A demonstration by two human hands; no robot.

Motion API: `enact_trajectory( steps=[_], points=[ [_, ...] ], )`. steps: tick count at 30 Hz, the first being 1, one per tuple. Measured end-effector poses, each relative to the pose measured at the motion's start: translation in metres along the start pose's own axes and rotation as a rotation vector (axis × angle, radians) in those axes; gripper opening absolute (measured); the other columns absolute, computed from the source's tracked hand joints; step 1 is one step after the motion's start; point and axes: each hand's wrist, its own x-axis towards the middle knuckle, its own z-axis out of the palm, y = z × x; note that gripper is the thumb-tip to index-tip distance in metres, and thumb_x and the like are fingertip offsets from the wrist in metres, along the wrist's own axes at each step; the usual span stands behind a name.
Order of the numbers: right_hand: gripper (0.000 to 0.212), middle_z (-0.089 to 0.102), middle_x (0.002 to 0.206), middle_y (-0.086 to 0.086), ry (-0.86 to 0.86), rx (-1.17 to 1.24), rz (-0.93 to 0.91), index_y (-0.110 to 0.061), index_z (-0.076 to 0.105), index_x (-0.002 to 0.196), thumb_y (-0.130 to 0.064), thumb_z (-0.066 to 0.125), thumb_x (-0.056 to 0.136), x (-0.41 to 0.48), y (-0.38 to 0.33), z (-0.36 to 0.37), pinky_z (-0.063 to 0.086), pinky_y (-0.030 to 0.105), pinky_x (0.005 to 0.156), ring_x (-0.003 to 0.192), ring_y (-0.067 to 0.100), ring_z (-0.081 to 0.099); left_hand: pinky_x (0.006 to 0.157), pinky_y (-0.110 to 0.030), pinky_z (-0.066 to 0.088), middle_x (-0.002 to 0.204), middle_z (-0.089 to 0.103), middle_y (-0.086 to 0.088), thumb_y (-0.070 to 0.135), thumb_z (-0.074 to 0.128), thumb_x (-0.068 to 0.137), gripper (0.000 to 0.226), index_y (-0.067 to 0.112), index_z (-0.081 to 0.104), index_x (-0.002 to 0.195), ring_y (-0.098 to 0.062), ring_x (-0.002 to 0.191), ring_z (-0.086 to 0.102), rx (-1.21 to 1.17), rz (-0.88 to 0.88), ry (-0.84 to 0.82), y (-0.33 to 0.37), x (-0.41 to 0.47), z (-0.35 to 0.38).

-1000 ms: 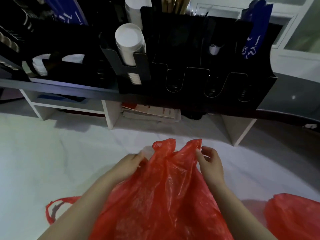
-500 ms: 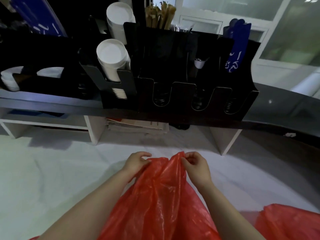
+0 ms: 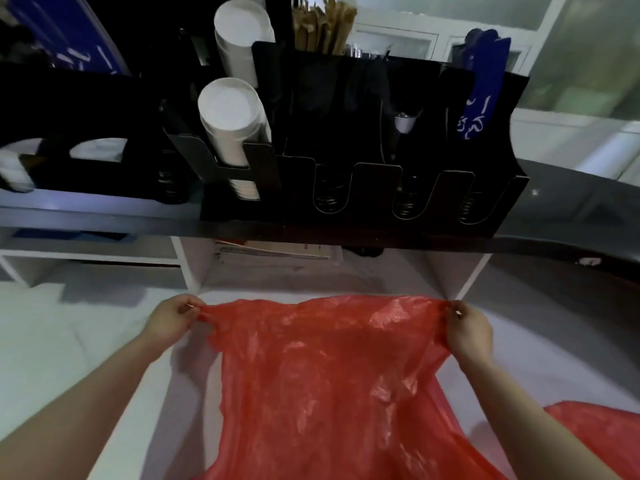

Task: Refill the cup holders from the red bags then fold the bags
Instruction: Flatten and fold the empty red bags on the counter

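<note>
A thin red plastic bag [image 3: 325, 375] is stretched flat and wide in front of me above the white counter. My left hand [image 3: 171, 320] pinches its far left corner and my right hand [image 3: 469, 329] pinches its far right corner. A second red bag [image 3: 602, 434] lies at the lower right. The black cup holder [image 3: 363, 188] stands on the dark shelf ahead. Its left slot holds a stack of white cups [image 3: 232, 123], with another white stack [image 3: 242, 39] behind. The three slots to the right show only springs.
A dark shelf edge [image 3: 311, 233] runs across the view above white supports [image 3: 460, 278]. Papers [image 3: 277, 254] lie under the shelf. Wooden stirrers [image 3: 322, 26] and a blue packet [image 3: 481, 88] stick up from the holder. More white lids [image 3: 14, 171] sit at the far left.
My hands were close together gripping the bunched top of the bag; they have pulled apart sideways, spreading the bag's edge out flat and wide.
</note>
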Motion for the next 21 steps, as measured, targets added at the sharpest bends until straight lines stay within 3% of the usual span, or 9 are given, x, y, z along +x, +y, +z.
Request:
enact_trajectory(
  steps=[2,6,9,11,13,15,18,21],
  points=[
    [0.025,0.069,0.073,0.01,-0.025,-0.071,-0.044,-0.014,0.068,0.106,-0.015,0.045,0.096,0.003,-0.002,0.002,0.053,0.035,0.07,0.059,0.027,0.066,0.067,-0.034,0.046,0.081,0.068,-0.019,-0.007,0.053,0.089,0.012,0.0,0.062,0.087,-0.032,0.074,0.065,0.063,0.028,-0.031,-0.005,0.002,-0.01],
    [0.025,0.069,0.091,0.02,-0.088,-0.202,-0.08,-0.013,0.069,0.108,-0.014,0.047,0.095,0.007,-0.003,0.001,0.05,0.035,0.075,0.082,0.036,0.065,0.058,-0.03,0.039,0.072,0.065,-0.007,0.008,0.059,0.09,0.015,0.01,0.061,0.076,-0.018,0.061,0.061,0.427,0.14,0.017,-0.008,0.007,-0.034],
    [0.023,0.067,0.074,0.011,-0.12,-0.225,-0.05,-0.01,0.069,0.105,-0.014,0.049,0.095,0.01,-0.004,-0.003,0.048,0.03,0.067,0.071,0.031,0.064,0.064,-0.035,0.045,0.076,0.066,-0.016,0.01,0.058,0.092,0.016,0.003,0.066,0.079,-0.029,0.065,0.06,0.425,0.107,0.061,-0.012,0.008,-0.049],
    [0.026,0.064,0.072,0.008,-0.077,-0.123,-0.029,-0.007,0.069,0.106,-0.024,0.052,0.096,0.01,-0.007,-0.003,0.05,0.032,0.069,0.069,0.028,0.063,0.052,-0.027,0.044,0.077,0.063,-0.019,0.007,0.056,0.093,0.016,-0.002,0.065,0.084,-0.02,0.052,0.056,0.161,-0.005,0.043,-0.014,0.004,-0.05],
    [0.036,0.066,0.08,0.009,-0.093,0.136,0.072,-0.006,0.067,0.108,-0.037,0.056,0.094,0.002,-0.01,-0.002,0.052,0.037,0.074,0.076,0.027,0.063,0.034,-0.015,0.028,0.069,0.057,-0.012,0.009,0.05,0.097,0.014,0.0,0.06,0.091,-0.006,0.034,0.039,-0.328,-0.246,-0.006,-0.014,-0.001,-0.048],
    [0.044,0.068,0.08,0.01,-0.198,0.363,0.197,-0.007,0.069,0.103,-0.047,0.056,0.092,-0.008,-0.01,-0.002,0.05,0.035,0.069,0.074,0.025,0.064,0.029,-0.012,0.021,0.054,0.052,-0.002,0.014,0.045,0.099,0.018,0.008,0.055,0.085,-0.001,0.03,0.033,-0.802,-0.479,-0.043,-0.012,-0.005,-0.051],
    [0.057,0.071,0.086,0.009,-0.361,0.48,0.362,-0.01,0.071,0.093,-0.061,0.046,0.09,-0.018,-0.006,-0.005,0.047,0.039,0.078,0.083,0.026,0.064,0.036,-0.011,0.041,0.047,0.055,0.0,0.022,0.042,0.099,0.027,0.009,0.051,0.077,-0.003,0.035,0.05,-1.248,-0.604,-0.057,-0.004,-0.015,-0.057],
    [0.038,0.07,0.085,0.007,-0.455,0.459,0.386,-0.009,0.07,0.099,-0.043,0.056,0.091,-0.027,-0.004,-0.005,0.047,0.035,0.075,0.08,0.025,0.063,0.058,-0.017,0.055,0.068,0.07,-0.008,0.024,0.048,0.097,0.022,0.007,0.055,0.083,-0.009,0.055,0.066,-1.398,-0.48,-0.014,-0.003,-0.024,-0.06]
  ],
)
